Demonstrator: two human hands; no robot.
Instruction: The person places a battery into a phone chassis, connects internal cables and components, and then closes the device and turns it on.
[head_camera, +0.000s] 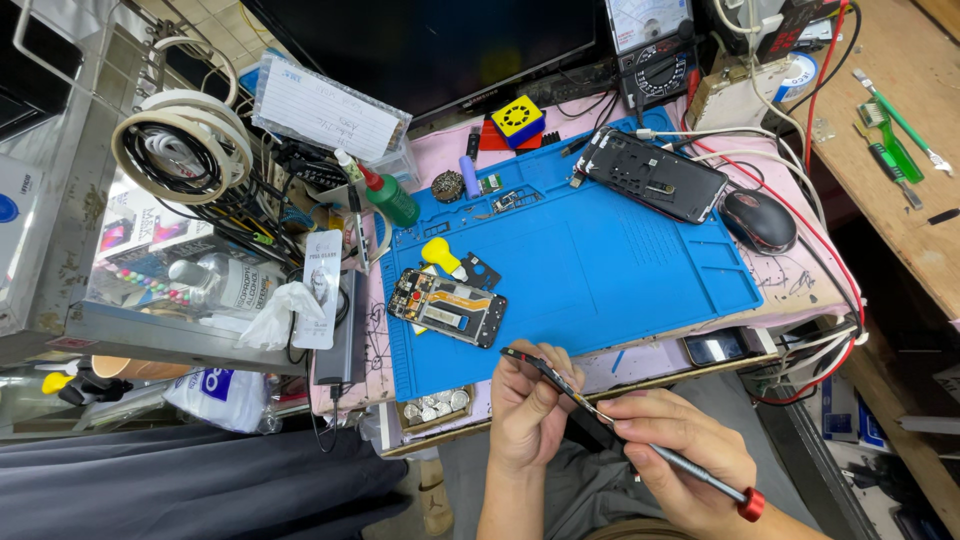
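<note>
Up and left of the hands, an opened phone (447, 307) on a blue work mat (600, 270). Farther up and right, a second opened phone (651, 174), beside a black mouse (759, 220). Far left, coiled white cable (180, 140).

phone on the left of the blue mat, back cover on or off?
Off. The phone lies on the blue mat with circuit board and orange flex cable exposed.

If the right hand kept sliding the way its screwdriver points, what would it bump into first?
The right hand aims its screwdriver up-left, so the tip would first meet the thin phone part held by the left hand; it already looks to be touching, though depth is unclear.
</note>
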